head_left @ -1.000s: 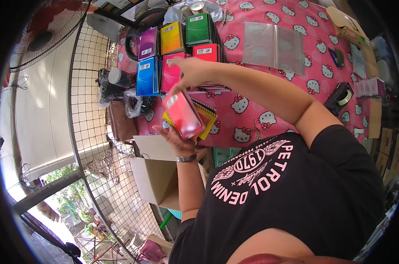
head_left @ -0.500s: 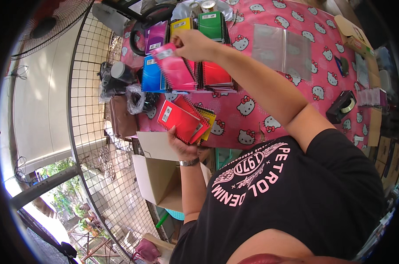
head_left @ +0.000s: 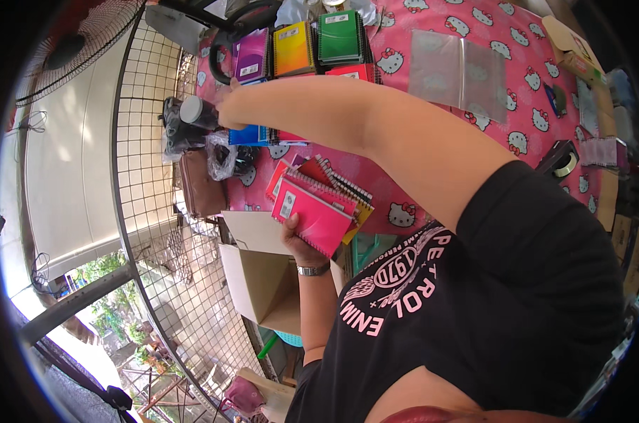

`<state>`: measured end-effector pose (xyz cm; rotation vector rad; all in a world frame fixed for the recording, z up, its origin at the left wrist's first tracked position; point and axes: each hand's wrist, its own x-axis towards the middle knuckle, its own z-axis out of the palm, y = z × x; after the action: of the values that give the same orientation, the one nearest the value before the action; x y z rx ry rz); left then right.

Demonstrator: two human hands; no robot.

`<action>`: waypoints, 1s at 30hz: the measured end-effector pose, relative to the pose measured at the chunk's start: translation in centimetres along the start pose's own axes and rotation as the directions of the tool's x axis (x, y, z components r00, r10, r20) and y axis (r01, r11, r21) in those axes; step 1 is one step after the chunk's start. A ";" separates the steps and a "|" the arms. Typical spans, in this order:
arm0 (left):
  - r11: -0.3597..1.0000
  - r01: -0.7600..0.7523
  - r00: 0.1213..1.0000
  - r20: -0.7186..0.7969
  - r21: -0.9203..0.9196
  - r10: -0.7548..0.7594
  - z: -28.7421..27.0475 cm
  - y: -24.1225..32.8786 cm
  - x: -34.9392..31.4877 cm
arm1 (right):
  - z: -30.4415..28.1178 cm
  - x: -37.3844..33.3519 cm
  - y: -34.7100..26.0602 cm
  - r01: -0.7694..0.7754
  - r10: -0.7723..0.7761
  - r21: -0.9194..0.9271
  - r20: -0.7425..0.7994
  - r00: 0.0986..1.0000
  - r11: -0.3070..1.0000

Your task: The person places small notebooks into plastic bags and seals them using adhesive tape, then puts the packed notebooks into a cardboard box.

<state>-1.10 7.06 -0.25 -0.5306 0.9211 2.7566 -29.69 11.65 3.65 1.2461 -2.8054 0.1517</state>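
Note:
My left hand [head_left: 304, 243] is closed around a fanned bunch of spiral notebooks, its thumb on the cover of a pink notebook [head_left: 318, 217] at the front. Red covers and a yellow notebook [head_left: 362, 220] peek out behind it. Across the table stretches my right arm, with my right hand [head_left: 229, 107] beside the stack of blue notebooks [head_left: 249, 135]; most of its fingers are hidden. Purple notebooks [head_left: 251, 56], yellow-orange notebooks [head_left: 293, 48] and green notebooks [head_left: 339, 39] lie in stacks behind. Red notebooks [head_left: 353, 71] are partly covered by my forearm.
A pink patterned cloth [head_left: 439, 166] covers the table. Clear plastic sleeves [head_left: 459, 74] lie right of the stacks, and a tape dispenser [head_left: 562, 161] is farther right. An open cardboard box [head_left: 252, 275] stands below the front edge. A lidded jar [head_left: 196, 113] is at left.
The pink notebook went from my right hand to the front of the bunch in my left hand. My right hand moved left, to beside the blue stack.

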 end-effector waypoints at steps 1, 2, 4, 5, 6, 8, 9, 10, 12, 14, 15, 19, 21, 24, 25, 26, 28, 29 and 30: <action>1.000 0.019 1.000 -0.016 0.011 -0.019 -0.4 -0.3 -0.1 | -0.3 0.0 -0.2 -0.002 0.004 -0.061 0.046 0.999 0.998; 0.999 0.045 0.998 -0.040 0.018 -0.044 -0.3 -0.2 -0.5 | -1.4 -0.1 -0.7 0.048 -0.047 -0.027 0.047 0.998 0.998; 0.996 0.077 0.993 -0.091 0.036 -0.073 0.2 -0.3 -0.7 | -4.5 -0.7 -0.9 0.131 -0.132 0.039 0.048 0.990 0.991; 0.993 0.108 0.989 -0.104 0.046 -0.103 1.0 -0.7 -0.6 | -5.7 -1.7 -0.4 0.153 -0.157 0.066 0.051 0.986 0.986; 0.987 0.119 0.991 -0.069 0.107 -0.112 2.2 -1.0 -0.7 | -6.1 -3.8 0.1 0.151 -0.117 0.382 -0.112 0.987 0.912; 0.982 0.098 0.993 -0.074 0.164 -0.087 2.1 -2.1 0.2 | -8.6 -11.2 0.6 0.126 0.075 0.759 -0.224 0.972 0.639; 0.974 0.104 0.993 -0.071 0.200 -0.092 2.4 -2.7 0.6 | -10.0 -16.2 0.6 0.050 0.187 0.857 -0.168 0.968 0.513; 0.977 0.081 0.997 -0.007 0.198 -0.081 3.3 -3.6 1.0 | -9.7 -20.3 0.5 -0.091 0.253 0.897 -0.024 0.967 0.432; 0.983 0.049 0.990 0.119 0.178 -0.071 4.9 -6.0 2.0 | -5.0 -27.7 -0.7 -0.313 0.480 0.804 0.040 0.876 0.505; 0.943 0.273 0.923 0.224 0.187 -0.312 7.7 -8.2 2.8 | -0.8 -33.9 -1.0 -0.497 0.708 0.809 0.149 0.690 0.314; 0.904 0.377 0.867 0.268 0.201 -0.421 8.8 -9.3 3.2 | -0.3 -36.4 -0.6 -0.500 0.713 0.865 0.374 0.593 -0.038; 0.739 0.307 0.824 0.221 0.600 -0.521 10.1 -16.8 7.0 | 2.5 -45.2 1.6 -0.460 0.691 0.869 0.446 0.569 -0.181; 0.650 0.164 0.833 0.249 0.742 -0.494 11.2 -21.0 8.7 | 4.9 -49.6 3.1 -0.322 0.760 0.942 0.274 0.590 -0.090; 0.531 -0.166 0.706 0.475 0.831 -0.525 9.5 -26.8 12.0 | 9.8 -53.6 3.8 -0.221 0.853 0.969 0.020 0.522 0.112; 0.537 -0.214 0.679 0.519 0.816 -0.519 9.2 -28.4 12.3 | 11.1 -54.5 3.8 -0.229 0.872 0.962 -0.019 0.489 0.150; 0.544 -0.261 0.650 0.562 0.797 -0.511 8.8 -29.8 12.5 | 12.6 -54.9 3.8 -0.232 0.885 0.939 -0.129 0.446 0.254; 0.546 -0.270 0.633 0.573 0.793 -0.520 7.8 -31.4 13.2 | 14.6 -55.9 3.8 -0.248 0.897 0.922 -0.179 0.404 0.296; 0.547 -0.273 0.625 0.578 0.792 -0.524 7.4 -32.1 13.6 | 15.2 -56.3 3.8 -0.258 0.901 0.913 -0.203 0.383 0.315; 0.551 -0.225 0.619 0.555 0.803 -0.556 6.9 -32.5 14.0 | 15.8 -56.9 4.1 -0.221 0.913 0.932 -0.197 0.357 0.287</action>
<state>-6.65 37.85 -18.23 0.6744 1.5525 1.6297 5.03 54.36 -18.09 -0.2598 -2.1573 1.7097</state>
